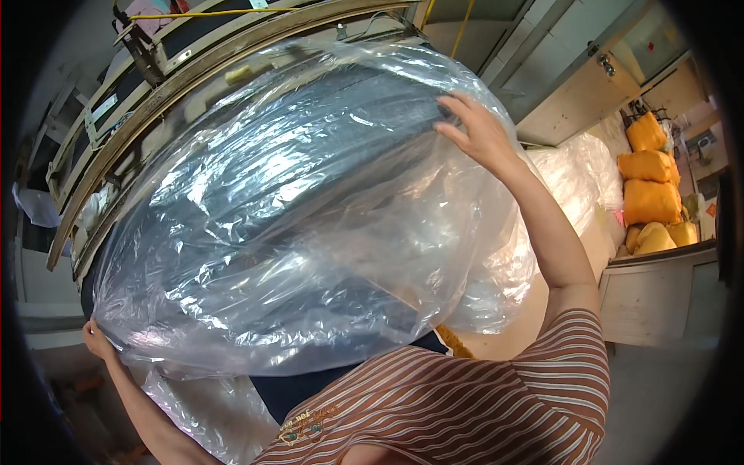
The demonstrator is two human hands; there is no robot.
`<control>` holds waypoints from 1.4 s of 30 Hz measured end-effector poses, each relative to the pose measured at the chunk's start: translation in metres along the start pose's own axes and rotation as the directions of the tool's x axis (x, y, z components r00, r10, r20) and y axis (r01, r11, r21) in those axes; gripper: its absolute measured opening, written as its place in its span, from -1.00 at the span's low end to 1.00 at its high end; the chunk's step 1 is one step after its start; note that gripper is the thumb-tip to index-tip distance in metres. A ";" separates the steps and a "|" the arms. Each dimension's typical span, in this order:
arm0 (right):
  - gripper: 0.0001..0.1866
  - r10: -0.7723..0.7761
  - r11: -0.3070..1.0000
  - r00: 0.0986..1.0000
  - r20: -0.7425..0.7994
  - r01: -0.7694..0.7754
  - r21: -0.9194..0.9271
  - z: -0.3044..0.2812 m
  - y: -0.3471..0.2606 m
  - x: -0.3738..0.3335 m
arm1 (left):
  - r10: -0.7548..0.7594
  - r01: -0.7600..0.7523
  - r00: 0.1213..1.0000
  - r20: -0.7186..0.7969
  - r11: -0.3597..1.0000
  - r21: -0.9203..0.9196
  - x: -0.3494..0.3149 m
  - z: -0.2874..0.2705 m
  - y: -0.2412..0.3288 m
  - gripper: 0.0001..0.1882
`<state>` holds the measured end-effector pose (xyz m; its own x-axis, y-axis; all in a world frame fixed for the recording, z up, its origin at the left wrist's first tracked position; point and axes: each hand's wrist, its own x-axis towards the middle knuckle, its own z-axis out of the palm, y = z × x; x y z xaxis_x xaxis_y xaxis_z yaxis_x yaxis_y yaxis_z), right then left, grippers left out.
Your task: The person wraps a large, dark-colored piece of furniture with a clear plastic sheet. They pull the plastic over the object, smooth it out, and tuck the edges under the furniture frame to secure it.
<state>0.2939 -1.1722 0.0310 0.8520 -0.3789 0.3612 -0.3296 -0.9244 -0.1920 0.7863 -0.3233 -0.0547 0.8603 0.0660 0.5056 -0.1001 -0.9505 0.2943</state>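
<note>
A large, clear plastic sheet [310, 201], perhaps a wide bag, is spread out in front of me, wrinkled and shiny. My left hand [94, 339] is far out at the left, its fingers closed on the gathered edge of the plastic. At the upper right my right hand [479, 133] rests on or just over the sheet, thumb and fingers apart. Through the film I see a dark surface underneath. More crumpled clear plastic [209, 418] hangs below the sheet on the left.
Behind the sheet runs a long machine frame with rails [155, 101] and a yellow cord [209, 13]. To the right lie a pile of clear plastic [577, 174] and several stacked orange bundles [649, 203]. A pale cabinet [659, 298] stands below them, near a door [581, 97].
</note>
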 end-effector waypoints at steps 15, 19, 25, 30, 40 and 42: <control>-0.63 -0.079 0.985 0.949 -0.306 0.027 -0.172 0.030 -0.072 0.118 | 0.003 -0.002 1.000 -0.023 0.999 0.034 -0.001 0.002 0.018 -0.61; -0.76 0.141 0.953 0.981 0.130 -0.170 0.252 0.030 -0.073 0.113 | 0.020 -0.017 0.998 -0.054 0.999 0.044 0.001 0.000 0.012 -0.60; -0.73 0.040 0.769 0.895 0.444 -0.311 0.558 0.017 -0.071 0.062 | 0.014 -0.011 0.998 -0.060 0.999 0.043 0.000 0.002 0.001 -0.61; -0.81 0.101 0.947 0.993 0.065 -0.116 0.300 0.024 -0.079 0.067 | 0.017 -0.013 0.997 -0.069 0.998 0.054 0.001 0.007 0.012 -0.62; -0.84 -0.114 0.952 0.986 -0.121 0.143 0.271 0.048 -0.073 0.050 | 0.020 -0.011 0.996 -0.092 0.996 0.093 0.003 0.007 0.009 -0.58; -0.86 -0.118 0.963 0.981 -0.153 0.150 0.223 0.048 -0.079 0.043 | 0.011 0.000 0.995 -0.101 0.995 0.103 0.000 0.008 0.014 -0.59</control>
<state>0.3756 -1.1132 0.0180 0.8128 -0.2697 0.5163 -0.0985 -0.9372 -0.3345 0.7888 -0.3389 -0.0572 0.8042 0.0860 0.5881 -0.0485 -0.9767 0.2091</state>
